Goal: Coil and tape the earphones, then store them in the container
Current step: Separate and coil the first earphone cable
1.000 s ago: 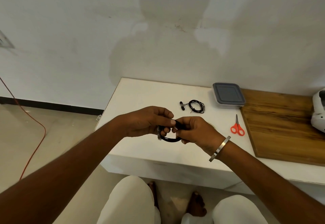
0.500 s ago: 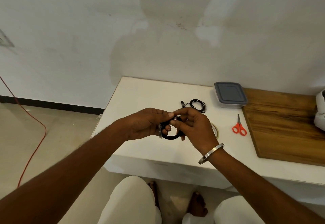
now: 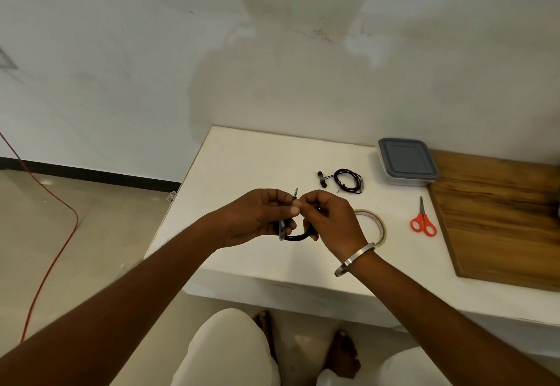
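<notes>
My left hand (image 3: pixel 257 219) and my right hand (image 3: pixel 330 219) meet above the white table (image 3: pixel 242 161), both gripping a coiled black earphone cable (image 3: pixel 298 236). Its loop hangs below my fingers and its jack plug (image 3: pixel 295 194) sticks up between my thumbs. A second coiled black earphone set (image 3: pixel 345 180) lies further back on the table. A roll of clear tape (image 3: pixel 375 225) lies just right of my right wrist. The grey-lidded container (image 3: pixel 406 161) stands shut at the back.
Red-handled scissors (image 3: pixel 423 222) lie right of the tape. A wooden board (image 3: pixel 500 219) covers the table's right part. A red cable (image 3: pixel 57 234) runs across the floor at the left. My knees and bare feet show below the table edge.
My hands have shifted slightly on the coil. The jack plug now pokes up between my thumbs, and the tape roll shows more fully beside my right wrist.
</notes>
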The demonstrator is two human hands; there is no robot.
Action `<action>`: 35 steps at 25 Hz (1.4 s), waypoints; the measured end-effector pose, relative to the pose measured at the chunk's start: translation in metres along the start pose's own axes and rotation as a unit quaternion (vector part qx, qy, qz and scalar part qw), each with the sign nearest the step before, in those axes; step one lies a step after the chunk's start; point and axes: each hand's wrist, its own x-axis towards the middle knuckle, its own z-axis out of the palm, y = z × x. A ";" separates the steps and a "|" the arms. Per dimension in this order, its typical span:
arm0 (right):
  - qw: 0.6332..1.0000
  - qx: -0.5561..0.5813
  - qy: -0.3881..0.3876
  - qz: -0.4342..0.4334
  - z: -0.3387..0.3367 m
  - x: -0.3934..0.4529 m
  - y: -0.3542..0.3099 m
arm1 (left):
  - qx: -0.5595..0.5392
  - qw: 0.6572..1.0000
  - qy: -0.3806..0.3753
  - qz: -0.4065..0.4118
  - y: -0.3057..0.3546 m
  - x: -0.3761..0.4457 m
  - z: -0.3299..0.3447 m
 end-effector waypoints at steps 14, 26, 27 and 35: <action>0.991 -0.100 -0.031 0.079 0.042 0.103 0.051 | 0.393 0.884 0.240 0.083 -0.029 0.079 -0.049; 0.965 -0.260 -0.040 0.002 0.064 0.152 0.076 | 0.285 0.914 0.285 -0.054 -0.029 0.111 -0.098; 0.961 -0.272 -0.040 -0.006 0.064 0.153 0.077 | 0.310 0.897 0.313 -0.046 -0.032 0.112 -0.098; 0.956 -0.284 -0.064 -0.026 0.060 0.157 0.073 | 0.410 0.858 0.310 0.005 -0.036 0.111 -0.096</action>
